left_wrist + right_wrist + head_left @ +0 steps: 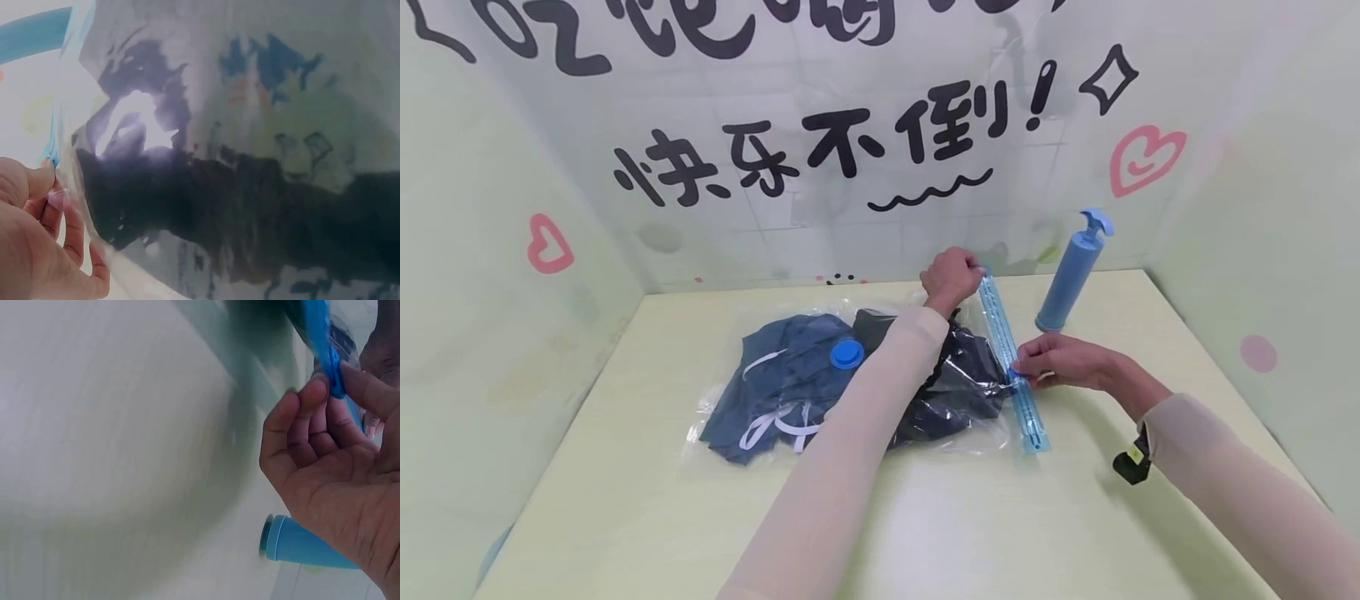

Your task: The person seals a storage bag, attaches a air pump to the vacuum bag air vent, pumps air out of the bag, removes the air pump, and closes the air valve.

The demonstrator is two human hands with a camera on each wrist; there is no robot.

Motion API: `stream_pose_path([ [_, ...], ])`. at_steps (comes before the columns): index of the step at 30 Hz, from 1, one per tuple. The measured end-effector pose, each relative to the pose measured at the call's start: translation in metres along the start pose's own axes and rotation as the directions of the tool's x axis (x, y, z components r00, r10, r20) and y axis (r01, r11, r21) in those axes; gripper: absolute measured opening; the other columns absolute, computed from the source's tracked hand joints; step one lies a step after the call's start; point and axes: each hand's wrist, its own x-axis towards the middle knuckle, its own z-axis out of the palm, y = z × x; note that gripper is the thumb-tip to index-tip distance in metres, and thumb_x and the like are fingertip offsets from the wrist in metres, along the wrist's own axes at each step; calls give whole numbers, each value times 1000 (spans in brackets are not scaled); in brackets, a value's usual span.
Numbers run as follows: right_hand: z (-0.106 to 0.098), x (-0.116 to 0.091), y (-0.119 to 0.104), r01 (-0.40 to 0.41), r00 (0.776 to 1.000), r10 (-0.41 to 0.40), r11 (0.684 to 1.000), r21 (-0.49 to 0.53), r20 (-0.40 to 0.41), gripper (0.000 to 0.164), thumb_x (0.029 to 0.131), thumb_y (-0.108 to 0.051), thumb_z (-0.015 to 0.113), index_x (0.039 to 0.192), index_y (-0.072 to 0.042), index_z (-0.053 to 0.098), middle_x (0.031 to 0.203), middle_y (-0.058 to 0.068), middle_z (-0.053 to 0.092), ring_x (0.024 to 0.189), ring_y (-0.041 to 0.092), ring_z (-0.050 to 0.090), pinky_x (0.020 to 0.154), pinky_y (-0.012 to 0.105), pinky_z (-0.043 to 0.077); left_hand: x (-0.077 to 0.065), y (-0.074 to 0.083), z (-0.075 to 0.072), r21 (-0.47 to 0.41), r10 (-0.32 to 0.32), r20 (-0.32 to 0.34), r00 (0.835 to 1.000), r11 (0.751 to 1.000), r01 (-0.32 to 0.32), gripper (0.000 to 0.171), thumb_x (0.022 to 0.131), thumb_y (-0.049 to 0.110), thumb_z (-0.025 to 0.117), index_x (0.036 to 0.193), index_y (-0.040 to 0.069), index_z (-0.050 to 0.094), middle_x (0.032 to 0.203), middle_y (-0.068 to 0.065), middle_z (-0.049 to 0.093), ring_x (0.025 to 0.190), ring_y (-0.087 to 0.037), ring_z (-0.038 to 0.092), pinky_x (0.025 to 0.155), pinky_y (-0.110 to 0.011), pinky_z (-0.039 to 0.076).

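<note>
A clear vacuum storage bag [996, 437] lies on the table with dark folded clothes [790, 358] inside and a round blue valve [847, 354] on top. Along its right side runs a light-blue zip seal [1000, 325]. My left hand [951, 277] pinches the far end of that sealed edge between thumb and fingers, as the left wrist view also shows. Midway down the strip, my right hand [1063, 362] pinches a small blue zip slider [336, 374] between thumb and forefinger. The other fingers of the right hand curl loosely beneath.
A blue hand pump [1070, 279] stands upright at the back right, just beyond my right hand. The pale table [625, 500] meets a printed wall [820, 242] at the back, with side walls left and right. My left forearm crosses over the bag.
</note>
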Motion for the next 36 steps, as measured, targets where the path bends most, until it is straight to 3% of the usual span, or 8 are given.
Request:
stream_pose_path([
  [5, 5, -2, 6, 1, 995, 4, 999, -44, 103, 17, 102, -7, 61, 86, -3, 65, 78, 7, 59, 73, 18, 54, 71, 29, 47, -1, -1, -3, 15, 4, -20, 1000, 1000, -4, 24, 99, 37, 67, 82, 22, 73, 83, 6, 66, 79, -14, 59, 76, -39, 44],
  [11, 17, -3, 14, 9, 978, 5, 998, -67, 208, 18, 99, -10, 66, 82, -3, 67, 77, 6, 64, 69, 15, 57, 70, 27, 50, 3, -5, -3, 25, -14, -67, 998, 1000, 16, 23, 99, 35, 68, 81, 22, 73, 78, 7, 65, 74, -14, 57, 76, -39, 42],
  [16, 30, -4, 21, 17, 953, 3, 998, -66, 303, 19, 97, -7, 68, 86, 8, 67, 76, 6, 68, 67, 11, 61, 68, 24, 53, 6, -8, -4, 47, -4, -78, 997, 999, 7, 19, 99, 35, 68, 87, 23, 75, 82, 6, 66, 77, -14, 58, 79, -40, 41],
  [20, 39, -4, 24, 27, 937, 0, 997, -74, 350, 21, 95, -7, 71, 92, 14, 69, 77, 7, 71, 64, 9, 63, 66, 23, 54, 8, -10, -7, 60, 18, -41, 999, 998, -15, 20, 100, 36, 67, 88, 22, 75, 84, 6, 67, 80, -15, 58, 83, -41, 40],
  [28, 40, -7, 23, -41, 942, 73, 994, -103, 329, 17, 94, -7, 73, 88, 8, 71, 76, 8, 71, 62, 8, 63, 64, 22, 54, 3, -13, -15, 27, 97, 59, 994, 995, -99, 29, 101, 38, 66, 82, 17, 71, 81, 5, 65, 81, -16, 57, 87, -44, 39],
  [32, 33, -8, 21, -80, 950, 120, 986, -146, 288, 23, 97, -14, 71, 83, 3, 71, 74, 6, 68, 62, 9, 61, 64, 22, 54, 2, -15, -14, 7, 124, 96, 988, 992, -125, 20, 103, 33, 61, 100, 17, 73, 97, 4, 68, 92, -16, 58, 91, -45, 38],
  [36, 17, -12, 21, -96, 968, 139, 974, -207, 207, 30, 102, -22, 64, 86, 1, 72, 75, 6, 67, 63, 11, 58, 63, 23, 53, -2, -19, -10, 88, 214, 138, 967, 970, -227, 27, 105, 26, 54, 126, 19, 68, 125, 1, 64, 111, -21, 58, 93, -49, 40],
])
